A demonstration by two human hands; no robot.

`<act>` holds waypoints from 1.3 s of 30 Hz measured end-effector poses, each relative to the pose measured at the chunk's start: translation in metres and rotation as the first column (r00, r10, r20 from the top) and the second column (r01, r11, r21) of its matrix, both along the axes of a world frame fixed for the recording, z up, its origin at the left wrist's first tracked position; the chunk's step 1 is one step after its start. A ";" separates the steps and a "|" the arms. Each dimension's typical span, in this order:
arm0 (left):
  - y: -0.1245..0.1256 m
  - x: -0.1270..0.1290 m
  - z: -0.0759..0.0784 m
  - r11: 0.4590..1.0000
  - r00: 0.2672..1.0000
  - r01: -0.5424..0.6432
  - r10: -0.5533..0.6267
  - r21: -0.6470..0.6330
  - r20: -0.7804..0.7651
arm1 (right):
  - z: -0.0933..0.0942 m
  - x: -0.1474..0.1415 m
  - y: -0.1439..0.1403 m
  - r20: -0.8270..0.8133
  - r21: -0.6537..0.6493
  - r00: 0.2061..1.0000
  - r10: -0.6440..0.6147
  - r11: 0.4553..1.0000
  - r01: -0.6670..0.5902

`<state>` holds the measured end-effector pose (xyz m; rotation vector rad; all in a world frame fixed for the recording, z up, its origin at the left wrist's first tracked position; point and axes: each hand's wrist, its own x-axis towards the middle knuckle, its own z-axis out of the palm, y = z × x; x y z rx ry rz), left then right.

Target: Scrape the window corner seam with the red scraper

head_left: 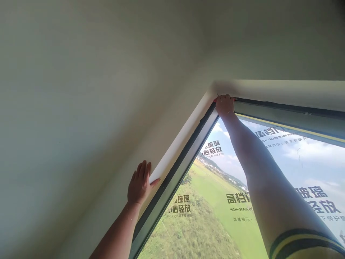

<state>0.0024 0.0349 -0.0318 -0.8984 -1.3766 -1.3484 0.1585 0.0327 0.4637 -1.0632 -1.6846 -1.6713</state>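
The left hand (140, 184) lay spread flat on the wall edge (172, 158) while the right hand (224, 104) pinched perhaps a red tool at the window frame (172, 181) corner, where it could slip.

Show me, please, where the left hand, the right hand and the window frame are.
left hand (139, 185), head view, back of the hand, flat on the wall edge.
right hand (224, 105), head view, knuckles, at the upper corner.
window frame (172, 180), head view, dark side bar.
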 end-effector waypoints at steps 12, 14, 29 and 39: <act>-0.004 0.002 0.004 0.999 0.999 -0.049 0.049 0.000 -0.015 | 0.000 -0.003 -0.006 -0.002 -0.013 0.997 -0.074 0.997 0.074; -0.004 0.002 0.004 0.998 0.998 -0.063 0.063 0.008 -0.015 | 0.000 -0.003 -0.006 0.000 -0.006 0.998 -0.055 0.998 0.055; -0.001 0.000 0.001 0.997 0.997 -0.072 0.072 0.003 -0.021 | 0.000 -0.012 0.000 -0.048 -0.004 0.999 -0.022 1.000 0.022; 0.002 -0.001 -0.001 1.000 1.000 -0.019 0.019 0.002 -0.005 | 0.002 0.043 -0.014 0.205 0.020 0.976 -0.070 0.998 0.067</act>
